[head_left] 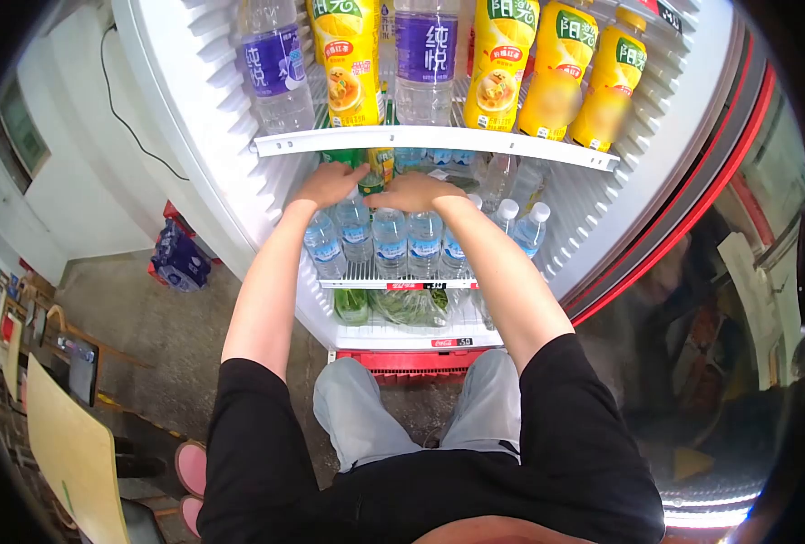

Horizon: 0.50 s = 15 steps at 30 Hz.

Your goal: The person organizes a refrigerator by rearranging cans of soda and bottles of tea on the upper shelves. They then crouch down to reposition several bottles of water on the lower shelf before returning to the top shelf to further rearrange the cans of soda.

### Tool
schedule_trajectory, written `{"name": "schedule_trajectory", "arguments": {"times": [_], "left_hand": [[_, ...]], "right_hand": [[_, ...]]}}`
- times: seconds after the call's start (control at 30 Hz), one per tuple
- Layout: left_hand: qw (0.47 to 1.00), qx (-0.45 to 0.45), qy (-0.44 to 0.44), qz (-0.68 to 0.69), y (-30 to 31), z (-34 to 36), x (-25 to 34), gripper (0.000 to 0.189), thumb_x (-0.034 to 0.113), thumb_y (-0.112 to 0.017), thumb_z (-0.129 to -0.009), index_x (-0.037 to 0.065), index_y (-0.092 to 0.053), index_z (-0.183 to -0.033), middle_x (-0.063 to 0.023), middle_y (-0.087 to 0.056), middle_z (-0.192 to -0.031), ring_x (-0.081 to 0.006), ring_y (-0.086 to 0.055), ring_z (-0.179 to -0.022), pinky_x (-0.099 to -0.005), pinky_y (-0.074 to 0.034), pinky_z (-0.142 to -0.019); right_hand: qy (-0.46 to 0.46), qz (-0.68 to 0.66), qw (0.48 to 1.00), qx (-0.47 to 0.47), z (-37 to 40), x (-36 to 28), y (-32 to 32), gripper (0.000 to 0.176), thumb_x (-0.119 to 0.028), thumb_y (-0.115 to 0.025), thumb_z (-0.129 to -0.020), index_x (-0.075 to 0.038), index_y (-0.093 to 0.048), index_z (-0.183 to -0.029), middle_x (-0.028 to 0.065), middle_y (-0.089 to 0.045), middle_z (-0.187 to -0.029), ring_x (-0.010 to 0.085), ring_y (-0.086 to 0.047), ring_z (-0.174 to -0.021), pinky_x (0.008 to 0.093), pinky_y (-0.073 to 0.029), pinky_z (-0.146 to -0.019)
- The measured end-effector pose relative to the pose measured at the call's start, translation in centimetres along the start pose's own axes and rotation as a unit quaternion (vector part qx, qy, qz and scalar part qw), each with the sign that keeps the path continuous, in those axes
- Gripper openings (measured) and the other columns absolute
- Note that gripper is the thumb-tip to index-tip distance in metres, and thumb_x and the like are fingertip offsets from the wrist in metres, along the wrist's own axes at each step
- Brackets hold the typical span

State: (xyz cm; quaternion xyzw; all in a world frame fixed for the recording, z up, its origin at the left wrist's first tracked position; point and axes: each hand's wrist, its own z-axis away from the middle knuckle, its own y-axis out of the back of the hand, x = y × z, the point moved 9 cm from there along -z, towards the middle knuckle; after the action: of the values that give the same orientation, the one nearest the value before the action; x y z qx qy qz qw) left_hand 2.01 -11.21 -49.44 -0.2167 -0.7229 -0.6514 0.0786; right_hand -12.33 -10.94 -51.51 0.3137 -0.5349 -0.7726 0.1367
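Observation:
Both my arms reach into an open drinks fridge. My left hand (330, 184) rests palm down on the caps of small water bottles (373, 240) on the middle wire shelf (393, 283), beside a green-capped bottle (371, 184). My right hand (415, 192) lies flat over the bottle tops next to it. Whether either hand grips a bottle is hidden under the palms. More clear bottles (529, 227) stand to the right on the same shelf.
The upper shelf (439, 140) carries purple-label water bottles (275, 68) and yellow juice bottles (504, 63). Green packs (409, 306) lie on the bottom shelf. The glass fridge door (702, 299) stands open at right. A blue bottle pack (181, 258) sits on the floor left.

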Motion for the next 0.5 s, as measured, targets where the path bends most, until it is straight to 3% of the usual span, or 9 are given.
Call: {"name": "schedule_trajectory", "arguments": {"times": [0.1,0.2,0.5], "left_hand": [[0.999,-0.012,-0.019,-0.038,0.1,0.5,1.0,0.066,0.054,-0.038,-0.104,-0.002,-0.072,-0.097,-0.0272,-0.071,-0.101,-0.0446,-0.066,-0.1,-0.0502,-0.049,-0.09],[0.998,-0.008,-0.034,-0.045,0.2,0.6,1.3,0.067,0.056,-0.04,-0.102,-0.003,-0.071,-0.101,-0.0265,-0.07,-0.105,-0.0449,-0.065,-0.102,-0.0498,-0.048,-0.091],[0.999,0.03,0.028,-0.013,-0.1,-0.4,-0.9,0.067,0.059,-0.046,-0.099,-0.002,-0.073,-0.093,-0.0265,-0.071,-0.098,-0.0452,-0.066,-0.099,-0.0507,-0.05,-0.09]], "right_hand": [[0.005,-0.004,1.0,0.007,0.2,0.1,0.0,0.088,-0.079,-0.045,-0.086,0.001,-0.076,-0.105,0.0254,-0.069,-0.118,0.0382,-0.065,-0.114,0.0428,-0.049,-0.098],[0.004,-0.003,1.0,0.006,0.2,0.3,0.0,0.089,-0.08,-0.045,-0.086,0.001,-0.076,-0.105,0.0254,-0.069,-0.117,0.038,-0.065,-0.113,0.0429,-0.049,-0.098],[0.006,0.006,1.0,-0.003,0.4,-0.2,0.2,0.09,-0.08,-0.044,-0.086,0.002,-0.076,-0.101,0.0259,-0.069,-0.115,0.0383,-0.064,-0.113,0.0435,-0.049,-0.098]]}}
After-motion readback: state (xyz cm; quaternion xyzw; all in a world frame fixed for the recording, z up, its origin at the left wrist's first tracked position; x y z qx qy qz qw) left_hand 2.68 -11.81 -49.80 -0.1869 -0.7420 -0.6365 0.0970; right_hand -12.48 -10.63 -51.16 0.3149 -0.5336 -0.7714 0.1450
